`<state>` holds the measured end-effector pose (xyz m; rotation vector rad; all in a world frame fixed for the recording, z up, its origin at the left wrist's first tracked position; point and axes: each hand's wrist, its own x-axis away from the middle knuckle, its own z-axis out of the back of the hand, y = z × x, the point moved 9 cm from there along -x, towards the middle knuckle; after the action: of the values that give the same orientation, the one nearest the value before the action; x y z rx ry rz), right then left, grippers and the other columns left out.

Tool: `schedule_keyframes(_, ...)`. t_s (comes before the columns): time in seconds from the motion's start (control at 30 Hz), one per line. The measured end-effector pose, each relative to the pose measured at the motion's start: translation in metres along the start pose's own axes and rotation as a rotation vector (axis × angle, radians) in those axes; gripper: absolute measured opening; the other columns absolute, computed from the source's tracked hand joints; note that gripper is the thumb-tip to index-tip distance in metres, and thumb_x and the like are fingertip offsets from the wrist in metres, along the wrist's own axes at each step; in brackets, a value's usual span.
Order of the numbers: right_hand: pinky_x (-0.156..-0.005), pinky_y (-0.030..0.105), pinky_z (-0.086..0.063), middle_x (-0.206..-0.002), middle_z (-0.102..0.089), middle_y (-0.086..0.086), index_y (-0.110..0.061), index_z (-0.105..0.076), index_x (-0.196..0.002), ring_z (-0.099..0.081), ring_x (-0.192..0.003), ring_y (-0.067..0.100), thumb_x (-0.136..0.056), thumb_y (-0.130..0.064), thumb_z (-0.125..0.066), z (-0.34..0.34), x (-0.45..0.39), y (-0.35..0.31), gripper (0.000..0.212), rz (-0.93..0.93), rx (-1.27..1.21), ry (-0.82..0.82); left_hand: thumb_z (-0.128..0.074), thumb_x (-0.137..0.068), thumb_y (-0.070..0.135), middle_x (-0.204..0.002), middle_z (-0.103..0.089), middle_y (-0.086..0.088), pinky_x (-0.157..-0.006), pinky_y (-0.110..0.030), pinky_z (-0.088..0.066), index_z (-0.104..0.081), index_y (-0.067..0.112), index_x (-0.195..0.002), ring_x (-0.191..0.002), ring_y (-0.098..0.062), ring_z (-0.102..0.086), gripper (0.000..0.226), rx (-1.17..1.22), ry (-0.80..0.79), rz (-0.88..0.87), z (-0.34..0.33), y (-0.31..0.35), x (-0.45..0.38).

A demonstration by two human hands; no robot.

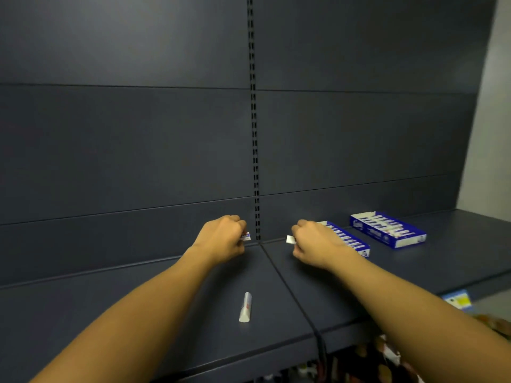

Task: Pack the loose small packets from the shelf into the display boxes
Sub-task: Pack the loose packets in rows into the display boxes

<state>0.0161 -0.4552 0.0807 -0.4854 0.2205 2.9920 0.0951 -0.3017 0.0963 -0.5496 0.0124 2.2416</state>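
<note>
Two bare forearms reach in from the bottom corners over the dark grey metal shelf (138, 313), whose front edge runs nearest the camera. The vertical slotted upright (255, 161) in the dark back panel serves as the landmark. Out from the foot of that upright, toward the front edge and slightly to its left, a small white loose packet with red print (245, 307) lies flat on the shelf, apart from both hands. Just left of the upright's foot, the left hand (221, 239) is curled, pinching a small white-and-blue packet (246, 236) at its fingertips. Just right of the upright's foot, the right hand (315, 241) is likewise curled and grips a small plain white packet (290, 239) that sticks out toward the upright. Immediately beyond the right hand, further right of the upright, sits a blue-and-white cardboard display box (351, 240) with a row of packets in it. A second blue-and-white display box (387, 229), also filled, lies further right still, against the back panel.
</note>
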Motion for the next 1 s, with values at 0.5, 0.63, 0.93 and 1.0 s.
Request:
schedule_keyframes(0.5, -0.093, 0.039, -0.049, -0.133, -0.054, 0.011, -0.011, -0.053, -0.13, -0.055, -0.12, 0.028, -0.092, -0.024, -0.065, 0.017, 0.107, 0.128, 0.042, -0.261, 0.149, -0.072, -0.06, -0.089, 0.025, -0.117, -0.06, -0.005, -0.078, -0.035, -0.048, -0.06, 0.013, -0.114, -0.105, -0.025, -0.059, 0.027, 0.107, 0.001, -0.202, 0.005, 0.15, -0.046)
schedule_keyframes(0.63, -0.088, 0.037, -0.051, -0.133, -0.054, 0.009, -0.012, -0.054, -0.132, -0.056, -0.118, 0.026, -0.093, -0.027, -0.064, 0.018, 0.13, 0.161, 0.043, -0.3, 0.153, -0.063, -0.066, -0.09, 0.023, -0.123, -0.06, -0.01, -0.077, -0.032, -0.044, -0.059, 0.009, -0.117, -0.108, -0.026, -0.059, 0.031, 0.108, -0.052, -0.218, -0.003, 0.185, -0.054)
schedule_keyframes(0.93, -0.084, 0.034, -0.052, -0.129, -0.055, 0.006, -0.013, -0.058, -0.124, -0.058, -0.114, 0.024, -0.093, -0.026, -0.061, 0.024, 0.176, 0.228, 0.034, -0.316, 0.138, -0.079, -0.069, -0.092, 0.031, -0.131, -0.058, -0.01, -0.09, -0.036, -0.051, -0.057, 0.01, -0.123, -0.121, -0.026, -0.057, 0.039, 0.091, -0.082, -0.201, 0.004, 0.248, -0.066)
schedule_keyframes(1.0, -0.082, 0.033, -0.051, -0.127, -0.056, 0.006, -0.014, -0.06, -0.122, -0.059, -0.112, 0.024, -0.092, -0.025, -0.062, 0.026, 0.185, 0.242, 0.032, -0.309, 0.131, -0.08, -0.069, -0.092, 0.03, -0.129, -0.059, -0.01, -0.087, -0.036, -0.05, -0.058, 0.011, -0.121, -0.118, -0.027, -0.057, 0.036, 0.079, -0.084, -0.186, 0.01, 0.261, -0.07)
